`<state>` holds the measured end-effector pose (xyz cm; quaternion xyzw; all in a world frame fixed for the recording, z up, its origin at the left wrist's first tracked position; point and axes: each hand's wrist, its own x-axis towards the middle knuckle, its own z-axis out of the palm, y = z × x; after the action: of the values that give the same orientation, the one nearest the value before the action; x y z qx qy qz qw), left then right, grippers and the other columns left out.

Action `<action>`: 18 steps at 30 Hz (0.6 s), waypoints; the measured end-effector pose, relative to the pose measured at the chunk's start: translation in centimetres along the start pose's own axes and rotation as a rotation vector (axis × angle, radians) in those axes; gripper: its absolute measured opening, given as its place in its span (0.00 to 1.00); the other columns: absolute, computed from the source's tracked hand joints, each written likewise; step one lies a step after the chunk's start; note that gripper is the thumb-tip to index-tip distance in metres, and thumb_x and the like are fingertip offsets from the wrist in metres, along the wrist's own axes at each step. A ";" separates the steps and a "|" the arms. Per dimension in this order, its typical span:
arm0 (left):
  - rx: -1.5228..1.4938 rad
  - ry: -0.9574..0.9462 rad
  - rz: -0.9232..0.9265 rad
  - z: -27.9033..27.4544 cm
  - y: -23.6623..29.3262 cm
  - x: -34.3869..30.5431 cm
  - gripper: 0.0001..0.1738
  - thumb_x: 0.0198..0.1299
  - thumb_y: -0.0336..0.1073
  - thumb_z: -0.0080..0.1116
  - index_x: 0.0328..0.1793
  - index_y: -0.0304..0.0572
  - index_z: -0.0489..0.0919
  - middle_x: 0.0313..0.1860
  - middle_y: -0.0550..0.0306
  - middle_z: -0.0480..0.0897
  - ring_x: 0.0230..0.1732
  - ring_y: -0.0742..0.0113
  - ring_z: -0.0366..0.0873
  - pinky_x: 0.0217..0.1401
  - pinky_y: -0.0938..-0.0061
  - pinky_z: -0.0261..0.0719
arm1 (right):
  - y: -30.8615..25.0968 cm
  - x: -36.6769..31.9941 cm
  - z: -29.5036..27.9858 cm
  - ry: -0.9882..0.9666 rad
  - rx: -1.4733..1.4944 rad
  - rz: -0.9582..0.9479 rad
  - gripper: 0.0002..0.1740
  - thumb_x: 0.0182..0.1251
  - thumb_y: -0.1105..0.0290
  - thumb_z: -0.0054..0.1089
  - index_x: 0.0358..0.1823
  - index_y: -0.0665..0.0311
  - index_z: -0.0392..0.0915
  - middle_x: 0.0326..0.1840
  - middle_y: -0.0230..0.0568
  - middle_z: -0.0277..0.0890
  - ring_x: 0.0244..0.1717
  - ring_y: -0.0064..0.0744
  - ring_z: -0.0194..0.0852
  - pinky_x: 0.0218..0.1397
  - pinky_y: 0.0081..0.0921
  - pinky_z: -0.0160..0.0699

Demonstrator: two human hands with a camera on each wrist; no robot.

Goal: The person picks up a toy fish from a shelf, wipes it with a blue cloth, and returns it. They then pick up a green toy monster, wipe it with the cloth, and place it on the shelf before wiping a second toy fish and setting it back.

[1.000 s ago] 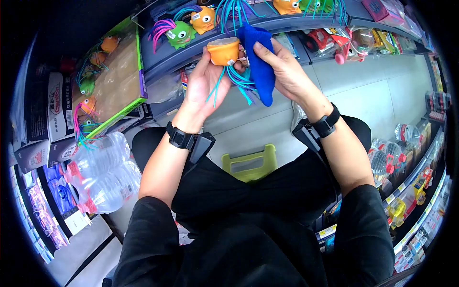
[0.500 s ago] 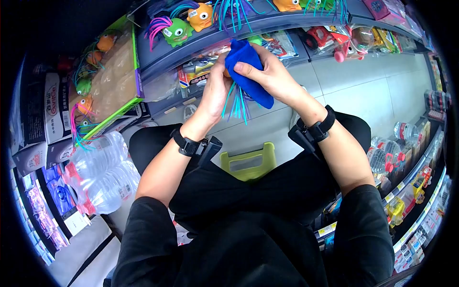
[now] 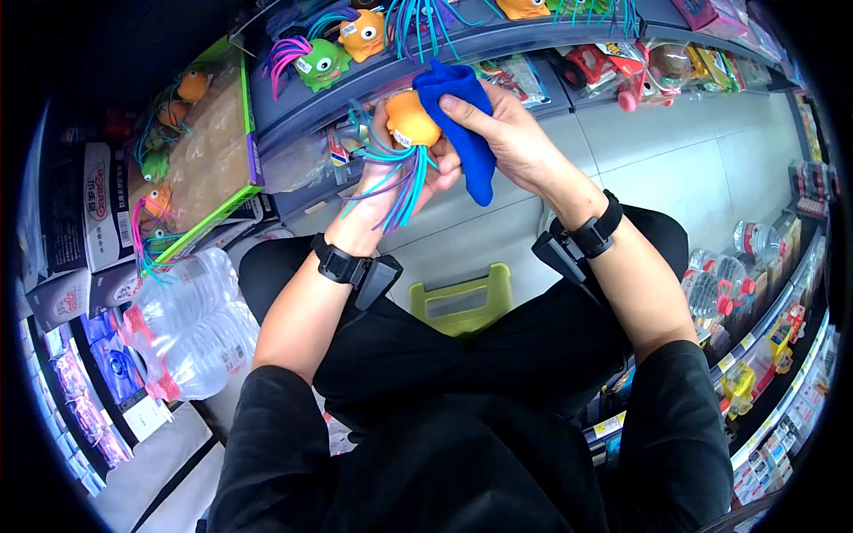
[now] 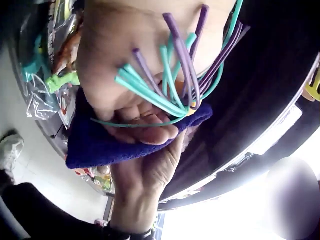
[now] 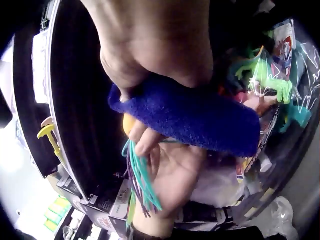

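Observation:
My left hand (image 3: 366,195) holds an orange rubber toy (image 3: 413,117) with long teal and purple strands, its fingers curled around the body. The strands hang down over the palm and wrist in the head view. Beside it, my right hand (image 3: 522,147) grips a blue cloth (image 3: 480,169) between thumb and fingers, the cloth's edge up against the toy's right side. In the left wrist view the strands (image 4: 172,75) fan out over the left hand, with the cloth (image 4: 95,145) behind. From the right wrist, the cloth (image 5: 200,117) covers most of the toy.
A shelf (image 3: 302,115) ahead bears a green toy (image 3: 322,64), an orange toy (image 3: 362,34) and others alike. At left, a green-edged box (image 3: 209,142) holds more of them, above bottled water (image 3: 200,311). A green stool (image 3: 462,302) stands between the knees; bottles line the right-hand shelf.
The cloth moved left over the toy, hiding it half a second ago, then shifted off to its right. The toy has turned in the left hand, its strands now spread toward the wrist.

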<state>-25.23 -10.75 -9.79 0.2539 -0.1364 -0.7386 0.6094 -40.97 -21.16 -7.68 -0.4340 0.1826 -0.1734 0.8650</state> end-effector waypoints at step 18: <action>0.295 0.227 0.009 1.6 0.8 -0.7 0.38 0.74 0.73 0.38 0.76 0.56 0.68 0.66 0.61 0.77 0.65 0.65 0.78 0.64 0.65 0.80 | -0.2 -0.8 1.2 0.035 -0.491 -0.074 0.31 0.77 0.53 0.62 0.71 0.64 0.69 0.53 0.39 0.78 0.47 0.24 0.79 0.52 0.27 0.80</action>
<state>-25.34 -10.38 -7.87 0.4218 -0.1748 -0.6745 0.5802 -41.10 -20.11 -6.67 -0.6345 0.2182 -0.1625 0.7234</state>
